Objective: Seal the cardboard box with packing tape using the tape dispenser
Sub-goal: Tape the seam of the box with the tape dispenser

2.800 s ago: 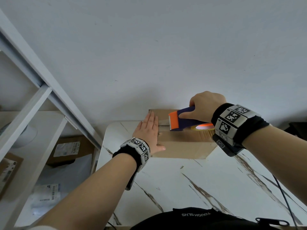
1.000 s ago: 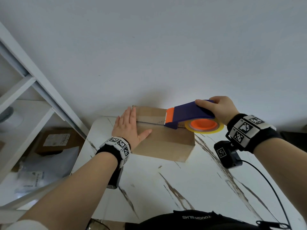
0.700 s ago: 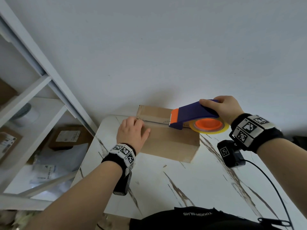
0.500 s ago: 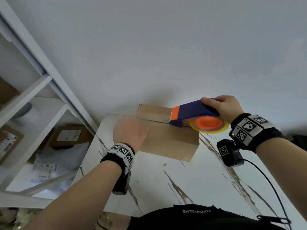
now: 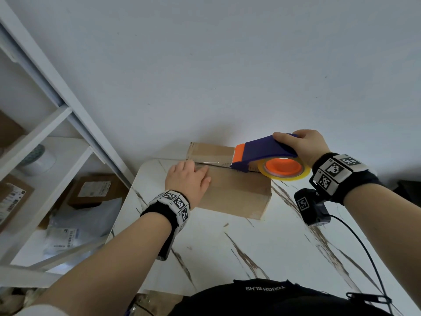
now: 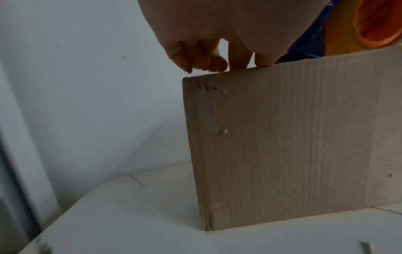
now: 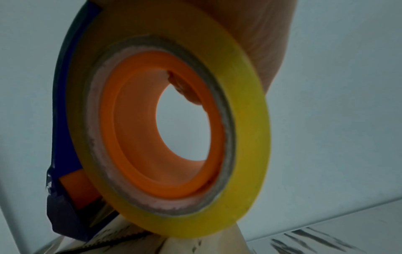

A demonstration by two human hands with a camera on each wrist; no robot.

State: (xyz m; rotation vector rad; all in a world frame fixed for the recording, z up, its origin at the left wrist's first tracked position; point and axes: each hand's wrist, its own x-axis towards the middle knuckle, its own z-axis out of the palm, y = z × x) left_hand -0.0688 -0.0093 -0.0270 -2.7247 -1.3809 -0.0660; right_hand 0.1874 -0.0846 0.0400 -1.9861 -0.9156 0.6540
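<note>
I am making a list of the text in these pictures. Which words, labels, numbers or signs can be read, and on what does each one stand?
"TOUGH SLHS", seen upside down: on the black garment at the bottom edge.
White labels on the parcels on the shelf: print too small to read.
Black-and-white square codes on both wristbands: patterns, no words.
Cardboard box and tape dispenser: no readable text.

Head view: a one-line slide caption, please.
Left hand presses tape onto cardboard box; right hand holds tape dispenser over the seam.

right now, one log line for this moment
left hand pressing box top | right hand gripping tape dispenser on seam | sealing underway
</note>
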